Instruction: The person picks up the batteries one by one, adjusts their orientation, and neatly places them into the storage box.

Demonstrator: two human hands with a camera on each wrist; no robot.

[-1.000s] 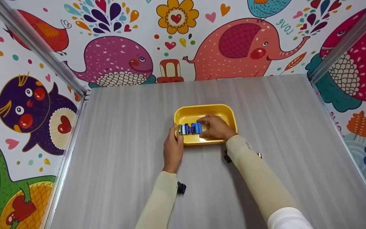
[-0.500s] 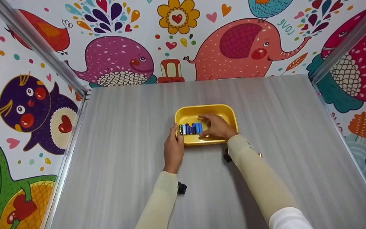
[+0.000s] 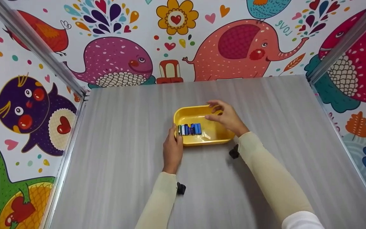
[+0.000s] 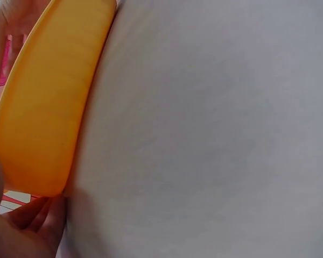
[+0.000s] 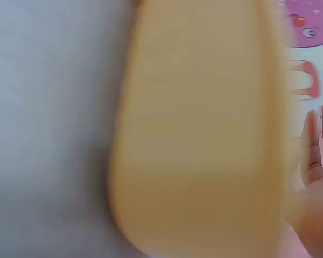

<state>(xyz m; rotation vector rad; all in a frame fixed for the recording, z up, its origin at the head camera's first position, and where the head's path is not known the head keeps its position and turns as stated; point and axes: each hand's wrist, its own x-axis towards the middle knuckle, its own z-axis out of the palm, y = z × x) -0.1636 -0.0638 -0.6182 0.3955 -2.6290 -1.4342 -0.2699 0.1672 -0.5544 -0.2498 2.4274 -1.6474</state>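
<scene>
A yellow plastic tray (image 3: 202, 143) stands on the table. Along its left end lies a tight row of several batteries (image 3: 189, 129), mostly blue, with white and green ones at the left. My left hand (image 3: 172, 151) holds the tray's left end, thumb at the rim and fingers outside; the left wrist view shows it around the corner of the yellow wall (image 4: 48, 102). Over the tray's right half hovers my right hand (image 3: 229, 119), fingers loosely bent and nothing between them. In the right wrist view the tray (image 5: 199, 118) is blurred, and the right hand (image 5: 317, 209) shows its spread fingers.
The grey wood-grain table (image 3: 122, 133) reaches out around the tray. Printed wall panels (image 3: 176, 41) with cartoon animals enclose it at the back and both sides, joined by metal corner posts (image 3: 342, 41). Each forearm wears a black wrist camera (image 3: 181, 188).
My right hand has lifted from beside the batteries and moved right and back, over the tray's right half. The left hand and the battery row stay in place.
</scene>
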